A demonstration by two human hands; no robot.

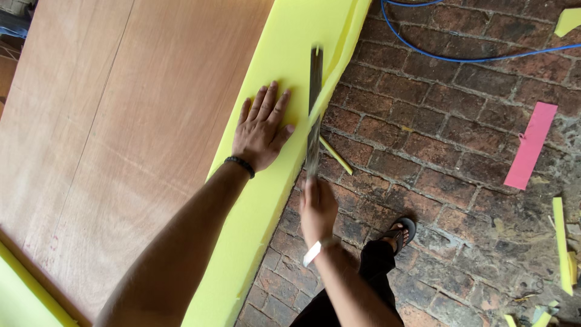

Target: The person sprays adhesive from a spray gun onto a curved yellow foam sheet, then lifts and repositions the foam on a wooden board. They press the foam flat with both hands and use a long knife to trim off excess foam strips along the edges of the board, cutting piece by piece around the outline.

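The left hand (262,127) is laid flat, fingers spread and grasping nothing, on the yellow foam (284,72) that overhangs the right edge of the plywood bench (121,133). A long blade (314,109) is gripped at its near end by the right hand (317,209), clenched around it, and is held against the foam's right edge. Below, a pink strip (531,145) and a blue cable (436,54) are seen on the brick floor (436,151).

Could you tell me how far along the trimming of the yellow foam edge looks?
Done: a thin strip has already peeled off the yellow foam at the far end. In hand: the left hand presses the foam flat while the right hand drives the long blade along its edge. Left: the near stretch by the wooden board looks uncut.
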